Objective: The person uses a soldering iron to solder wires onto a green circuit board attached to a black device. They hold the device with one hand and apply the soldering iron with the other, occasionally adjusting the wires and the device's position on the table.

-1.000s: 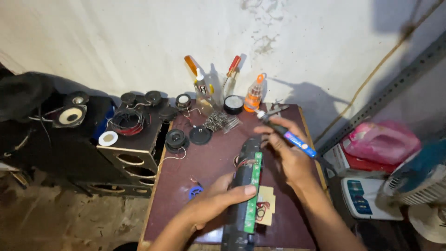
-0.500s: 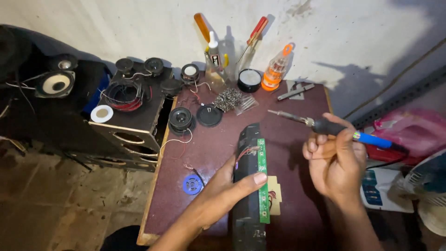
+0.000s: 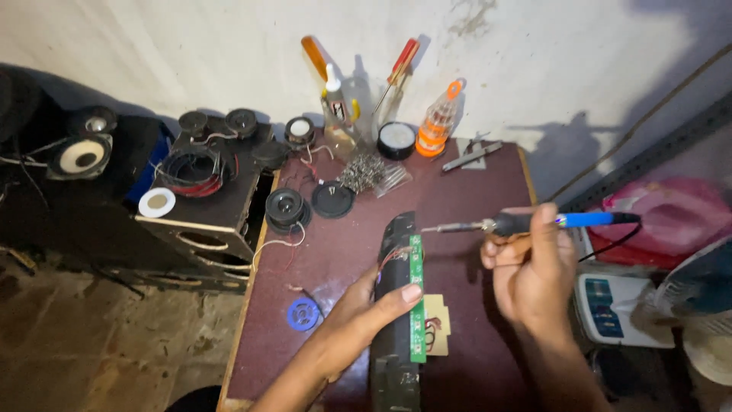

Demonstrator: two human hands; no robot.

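The left hand [image 3: 358,309] lies low in the centre of the frame, its grip closed around a long black speaker housing [image 3: 396,305] on the maroon table [image 3: 473,191], thumb pressed on the narrow green circuit board [image 3: 417,305] along the housing's right edge; the right hand [image 3: 534,271], right of centre, holds a blue-handled soldering iron [image 3: 534,223] in a closed, pen-like grip, its metal tip pointing left toward the upper end of the board, just short of it. Compared with half a second ago the iron has swung down from an upward slant to nearly level, and its tip has come in from the upper middle of the table to just beside the board's top end, where thin wires [image 3: 393,255] emerge; the left hand has kept its hold, so the housing looks steadied for work at that end. A small round speaker [image 3: 287,206] and a blue disc [image 3: 303,313] sit left of the housing.
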